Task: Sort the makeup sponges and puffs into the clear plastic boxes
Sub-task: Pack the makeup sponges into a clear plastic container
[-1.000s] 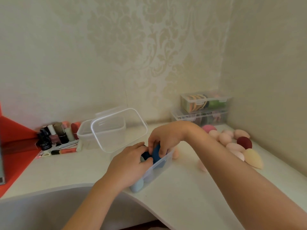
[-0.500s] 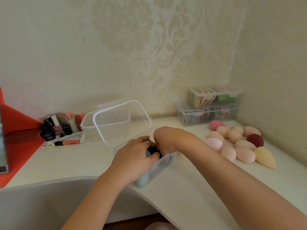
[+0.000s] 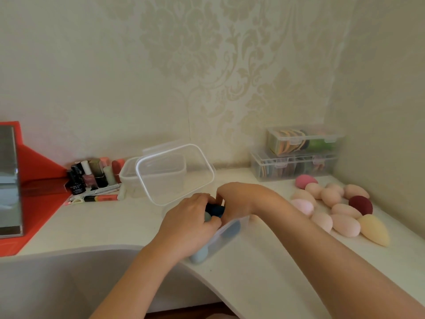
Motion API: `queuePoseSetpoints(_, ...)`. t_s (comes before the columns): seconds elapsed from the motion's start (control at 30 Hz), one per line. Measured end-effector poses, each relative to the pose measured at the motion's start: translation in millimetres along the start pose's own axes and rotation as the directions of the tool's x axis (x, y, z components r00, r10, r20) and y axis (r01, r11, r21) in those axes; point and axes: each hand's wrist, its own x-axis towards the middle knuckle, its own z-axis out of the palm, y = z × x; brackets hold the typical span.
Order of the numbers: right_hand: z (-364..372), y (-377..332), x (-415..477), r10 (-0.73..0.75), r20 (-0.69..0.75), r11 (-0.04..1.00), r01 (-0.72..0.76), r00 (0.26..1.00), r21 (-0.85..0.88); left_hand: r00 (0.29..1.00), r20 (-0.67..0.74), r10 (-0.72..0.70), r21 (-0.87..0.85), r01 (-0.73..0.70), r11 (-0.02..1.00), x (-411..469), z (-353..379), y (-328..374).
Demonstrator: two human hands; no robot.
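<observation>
A corner of pale wall (image 3: 207, 65), papered in a damask pattern, is noted behind a white desk (image 3: 264, 272) whose near edge is cut in a curve. A red mat (image 3: 41, 203) is laid over the desk's left end, and a mirrored panel (image 3: 9, 180) is stood on it at the frame edge.

At mid-desk a clear container (image 3: 174, 173) is seen tilted on edge, its open side turned to the camera. A second clear box (image 3: 131, 178) is placed just behind it to the left. Two closed clear boxes (image 3: 294, 166) are stacked against the rear wall at the right, and coloured puffs are visible through their walls.

An open clear box (image 3: 232, 226) is set near the curved edge, under both hands. The left hand (image 3: 190, 224) is held over it with fingers bent downward; whether anything is gripped cannot be told. The right hand (image 3: 239, 199) is curled from the far side onto a dark blue sponge (image 3: 215, 209), which is held at the mouth of the box between the two hands. A pale blue sponge (image 3: 199, 255) is seen through the box's near corner.

Loose sponges (image 3: 345, 225) are clustered on the desk's right, well apart from the open box. Most are peach and pink, with one maroon sponge (image 3: 360, 204) and one yellow sponge (image 3: 374, 230). Cosmetics (image 3: 92, 178) are grouped at the rear left beside the mat.
</observation>
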Motion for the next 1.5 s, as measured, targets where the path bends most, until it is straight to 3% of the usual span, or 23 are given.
queuePoseSetpoints(0.13, -10.1, 10.2, -6.1, -0.052, 0.111, 0.985, 0.033, 0.992, 0.17, 1.0, 0.018, 0.013, -0.021, -0.013, 1.0, -0.7, -0.5, -0.3)
queuePoseSetpoints(0.23, -19.4, 25.2, -17.0, -0.164, 0.25, 0.852, 0.009, 0.954, 0.524, 0.998, 0.049, 0.029, -0.039, -0.027, 0.999, -3.1, -0.8, 2.4)
queuePoseSetpoints(0.3, -23.6, 34.9, -19.3, -0.226, 0.301, 0.819, 0.013, 0.926, 0.574, 0.994, 0.098, 0.052, -0.036, -0.049, 0.998, -5.5, 0.6, 6.4)
queuePoseSetpoints(0.4, -30.1, 43.5, -23.8, -0.214, 0.275, 0.807, 0.011, 0.938, 0.591, 0.986, 0.143, 0.083, 0.006, -0.084, 0.996, -6.9, 4.1, 12.2)
queuePoseSetpoints(0.47, -37.2, 48.7, -28.2, -0.176, 0.169, 0.779, 0.032, 0.97, 0.626, 0.985, 0.151, 0.077, 0.019, -0.08, 0.997, -6.2, 5.2, 14.2)
queuePoseSetpoints(0.53, -45.2, 55.3, -34.3, -0.08, 0.023, 0.84, 0.055, 0.997, 0.539, 0.985, 0.159, 0.065, 0.027, -0.07, 0.997, -5.4, 5.6, 15.7)
queuePoseSetpoints(0.6, -51.4, 64.4, -38.8, 0.03, -0.068, 0.947, -0.007, 0.997, 0.321, 0.985, 0.158, 0.062, 0.031, -0.068, 0.997, -5.5, 6.1, 16.8)
queuePoseSetpoints(0.67, -49.9, 73.0, -38.6, 0.105, -0.027, 0.987, -0.101, 0.994, 0.129, 0.985, 0.158, 0.065, 0.026, -0.07, 0.997, -6.3, 6.7, 18.4)
queuePoseSetpoints(0.73, -42.4, 78.8, -33.2, 0.14, 0.066, 0.988, -0.143, 0.988, 0.053, 0.986, 0.151, 0.067, 0.024, -0.071, 0.997, -6.4, 7.4, 19.7)
queuePoseSetpoints(0.87, -22.7, 79.1, -14.6, 0.094, 0.207, 0.991, -0.111, 0.974, 0.075, 0.987, 0.139, 0.084, 0.031, -0.089, 0.996, -5.8, 7.6, 20.3)
queuePoseSetpoints(0.97, -12.4, 77.0, -4.7, 0.038, 0.189, 0.99, -0.063, 0.981, 0.127, 0.98, 0.169, 0.1, 0.027, -0.106, 0.994, -3.0, 5.9, 18.7)
queuePoseSetpoints(1.17, -15.3, 81.6, -6.3, 0.068, 0.176, 0.978, -0.1, 0.982, 0.184, 0.966, 0.198, 0.167, 0.072, -0.184, 0.98, 7.7, 5.2, 19.3)
queuePoseSetpoints(1.33, -39.3, 87.4, -22.1, 0.114, -0.064, 0.941, -0.087, 0.991, 0.326, 0.963, 0.192, 0.188, 0.056, -0.203, 0.978, 8.2, 7.6, 17.1)
queuePoseSetpoints(1.5, -45.1, 56.6, -31.3, -0.109, -0.162, 0.921, 0.161, 0.981, 0.355, 0.971, 0.161, 0.177, -0.026, -0.175, 0.984, 8.2, 8.6, 14.5)
